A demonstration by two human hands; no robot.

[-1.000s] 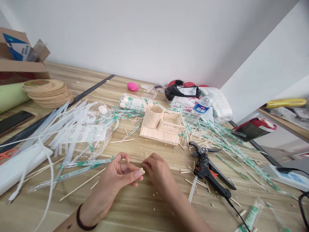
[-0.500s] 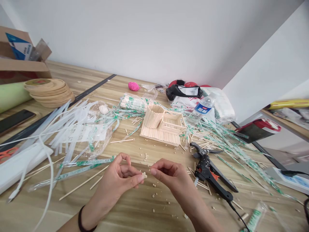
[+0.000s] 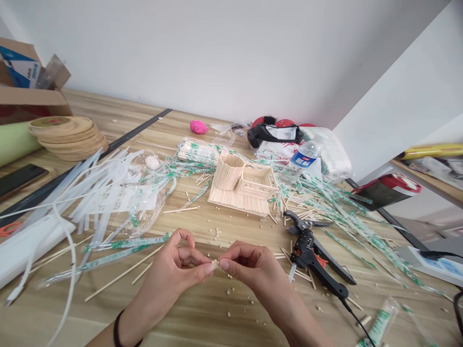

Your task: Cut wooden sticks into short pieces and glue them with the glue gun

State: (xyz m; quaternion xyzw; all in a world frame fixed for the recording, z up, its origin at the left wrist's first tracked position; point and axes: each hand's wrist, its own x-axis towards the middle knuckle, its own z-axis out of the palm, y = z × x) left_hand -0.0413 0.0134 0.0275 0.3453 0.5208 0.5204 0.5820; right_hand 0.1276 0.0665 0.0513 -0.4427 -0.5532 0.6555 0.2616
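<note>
While my left hand (image 3: 173,265) pinches the stick-chip cluster (image 3: 214,264), my right hand (image 3: 258,270) meets it, fingertips pressed together; it seems light, stiff, fragile at its joins, best held edgewise.

The yarn ball (image 3: 198,126) is pink; the bottle label (image 3: 303,160) blue, red and white.

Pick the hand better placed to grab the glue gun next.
Right, I'd say. The right hand is nearer the glue gun, which lies to its right. The left hand is farther off, pinching the cluster, and would likely have to cross the right.
</note>
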